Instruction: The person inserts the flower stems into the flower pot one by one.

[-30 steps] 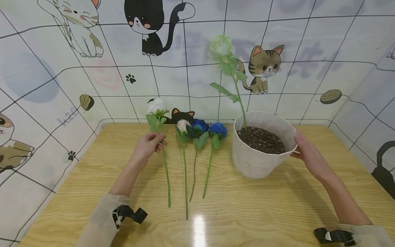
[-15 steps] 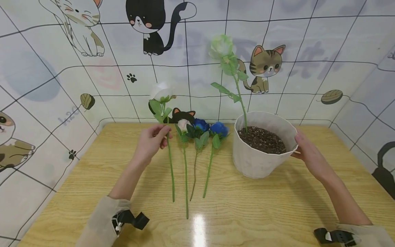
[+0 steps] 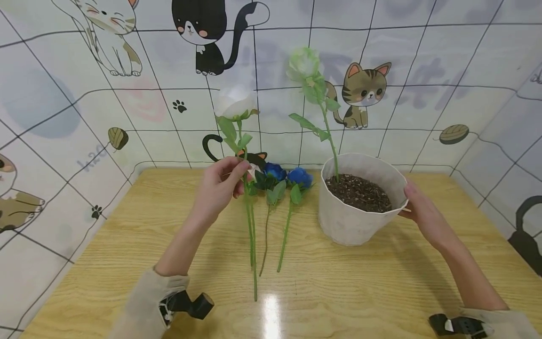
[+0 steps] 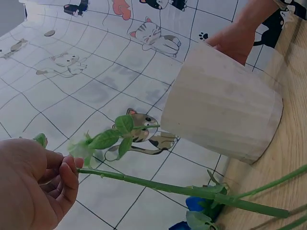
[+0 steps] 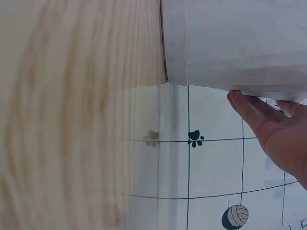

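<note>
My left hand (image 3: 218,188) pinches the green stem of a white artificial rose (image 3: 235,101) between thumb and fingers, with the bloom upright above it. In the left wrist view the rose's bare stem (image 4: 158,186) slants away from the fingertips. At the right, my right hand (image 3: 425,214) holds the rim of a white pot (image 3: 351,226), thumb on the rim and fingers against the outer side. Dark soil (image 3: 360,193) partly fills the pot, and a pale green rose (image 3: 304,64) stands in it, leaning left.
Several flowers are on the wooden table (image 3: 338,292): a pale pink rose (image 3: 252,173), partly hidden behind my left hand, a dark blue flower (image 3: 275,171) and a brighter blue flower (image 3: 300,177). A cat-print cloth (image 3: 271,61) rises behind the table.
My left hand has lifted the white rose from the left side and carried it right, so it now overlaps the pale pink one. The right hand and pot have stayed put.
</note>
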Demonstrator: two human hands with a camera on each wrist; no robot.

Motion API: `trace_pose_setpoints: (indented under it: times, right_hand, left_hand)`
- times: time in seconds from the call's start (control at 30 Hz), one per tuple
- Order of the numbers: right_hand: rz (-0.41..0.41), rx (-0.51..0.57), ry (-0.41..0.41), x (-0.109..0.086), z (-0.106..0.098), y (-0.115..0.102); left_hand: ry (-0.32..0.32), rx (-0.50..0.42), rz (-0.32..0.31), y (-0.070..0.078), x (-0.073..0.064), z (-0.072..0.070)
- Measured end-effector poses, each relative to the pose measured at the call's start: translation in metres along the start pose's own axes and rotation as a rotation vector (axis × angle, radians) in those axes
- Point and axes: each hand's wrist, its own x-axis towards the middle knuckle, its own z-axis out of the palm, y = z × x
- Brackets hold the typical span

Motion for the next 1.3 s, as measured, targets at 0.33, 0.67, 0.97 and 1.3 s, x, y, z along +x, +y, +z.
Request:
trace_pose_setpoints:
  times: [0.33, 0.67, 0.97, 1.3]
  right_hand:
    - [0.000, -0.015, -0.010, 0.000, 0.000, 0.001]
    - [-0.003, 0.016, -0.009, 0.000, 0.001, 0.000]
    - [-0.006, -0.004, -0.004, -0.002, 0.001, -0.001]
    - [-0.011, -0.023, -0.003, -0.002, 0.001, 0.000]
  left_hand:
    - [-0.053, -0.102, 0.128, 0.030, 0.006, 0.030]
    - [-0.035, -0.145, 0.305, 0.062, 0.019, 0.060]
    - [0.015, -0.235, 0.489, 0.090, 0.036, 0.085]
    - [0.045, -0.271, 0.553, 0.110, 0.053, 0.117]
